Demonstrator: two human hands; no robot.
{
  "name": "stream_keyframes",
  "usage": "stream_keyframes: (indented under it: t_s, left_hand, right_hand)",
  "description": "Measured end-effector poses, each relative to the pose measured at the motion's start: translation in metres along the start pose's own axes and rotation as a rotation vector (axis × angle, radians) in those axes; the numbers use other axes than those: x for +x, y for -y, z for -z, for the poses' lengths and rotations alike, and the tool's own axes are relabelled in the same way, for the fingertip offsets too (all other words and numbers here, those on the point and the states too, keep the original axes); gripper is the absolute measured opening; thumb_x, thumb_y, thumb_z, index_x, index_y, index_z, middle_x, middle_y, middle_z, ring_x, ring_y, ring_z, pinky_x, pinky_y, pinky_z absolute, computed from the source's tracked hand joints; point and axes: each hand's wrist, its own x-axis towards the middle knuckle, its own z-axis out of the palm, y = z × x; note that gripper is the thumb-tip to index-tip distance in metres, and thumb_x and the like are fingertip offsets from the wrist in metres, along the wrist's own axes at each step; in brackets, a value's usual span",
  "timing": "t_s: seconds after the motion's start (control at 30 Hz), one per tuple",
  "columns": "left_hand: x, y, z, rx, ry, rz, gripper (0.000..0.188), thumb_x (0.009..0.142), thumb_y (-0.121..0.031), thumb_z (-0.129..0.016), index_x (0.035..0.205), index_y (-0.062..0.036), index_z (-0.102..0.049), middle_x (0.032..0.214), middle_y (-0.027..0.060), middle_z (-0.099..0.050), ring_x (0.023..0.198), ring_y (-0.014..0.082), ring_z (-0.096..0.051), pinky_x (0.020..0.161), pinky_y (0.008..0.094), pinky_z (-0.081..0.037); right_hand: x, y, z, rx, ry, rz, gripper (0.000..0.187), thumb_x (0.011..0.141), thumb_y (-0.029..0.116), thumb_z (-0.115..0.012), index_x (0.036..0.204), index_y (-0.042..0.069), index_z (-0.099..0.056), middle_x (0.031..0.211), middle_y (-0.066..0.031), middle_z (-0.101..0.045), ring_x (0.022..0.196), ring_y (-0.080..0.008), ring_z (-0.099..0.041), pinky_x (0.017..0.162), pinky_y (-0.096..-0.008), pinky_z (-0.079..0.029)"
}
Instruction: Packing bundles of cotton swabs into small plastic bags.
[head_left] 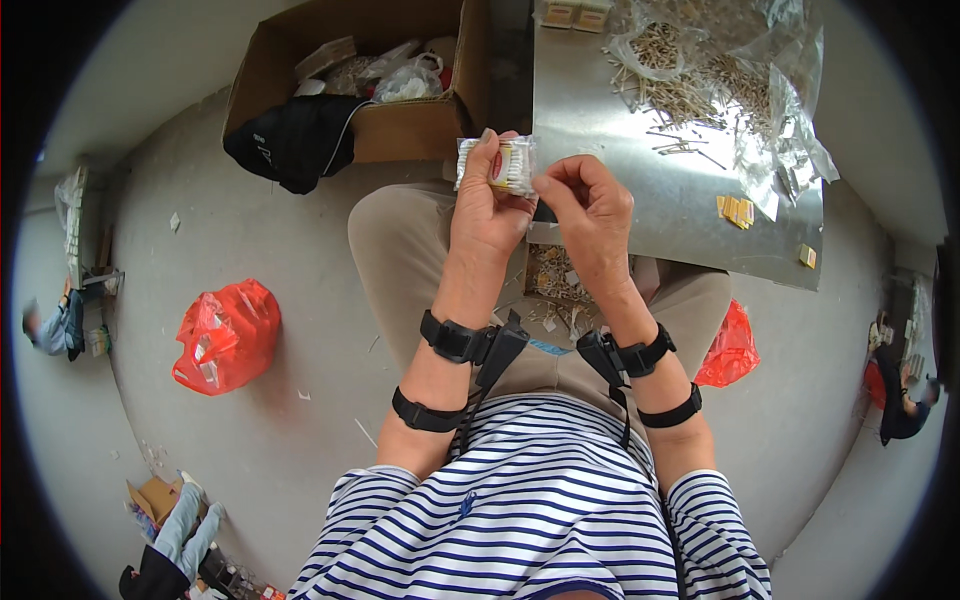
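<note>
The person's left hand (pixel 490 205) is gripping a small clear packet (pixel 519 165) of white cotton swabs, with the thumb lying across its front and the other fingers mostly hidden behind. The packet is being held up between the knees and the metal table. The right hand (pixel 597 205) is bending its fingers inward, thumb and forefinger coming together at the packet's right edge; whether they are pinching any film there, I cannot tell. In my judgement, the step in hand is finishing or checking this edge, and the next move is calling for a steady left hold and a light, exact pinch from the right.

Below the hands, loose sticks (pixel 558 272) are lying between the thighs. To the right, the metal table (pixel 600 120) is bearing a heap of swabs (pixel 690 90) under crumpled clear plastic (pixel 800 140), and some small yellow pieces (pixel 736 212) are resting near its edge. To the left, a cardboard box (pixel 420 135) is holding mixed bags, and a black cloth (pixel 300 135) is hanging over its side. On the grey floor (pixel 310 300) a red bag (pixel 235 335) is standing. Farther away, near the walls, co-workers (pixel 170 555) are sitting.
</note>
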Motion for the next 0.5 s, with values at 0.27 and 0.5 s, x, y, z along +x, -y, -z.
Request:
stream_keyframes:
  t_s: [0.27,0.5]
  left_hand:
    - [-0.026,0.027,-0.024,0.070,0.117,0.018,0.025,0.086,-0.028,-0.077,0.097,-0.0087,-0.066,0.090,-0.0012,-0.065,0.084,0.0139,-0.063,0.074,0.0307,-0.053]
    - [-0.038,0.043,-0.037,0.086,0.162,0.017,0.026,0.086,-0.027,-0.076,0.101,-0.0082,-0.067,0.093,0.0000,-0.066,0.087,0.0138,-0.063,0.076,0.0307,-0.053]
  right_hand:
    - [-0.006,0.015,0.027,-0.163,-0.042,0.178,0.010,0.081,0.002,-0.069,0.081,-0.002,-0.060,0.070,-0.0088,-0.063,0.062,-0.0163,-0.057,0.058,-0.0294,-0.047]
    - [-0.016,0.026,0.045,-0.277,-0.191,0.397,0.013,0.080,0.002,-0.069,0.081,0.000,-0.057,0.073,-0.0118,-0.059,0.060,-0.0240,-0.057,0.055,-0.0343,-0.046]
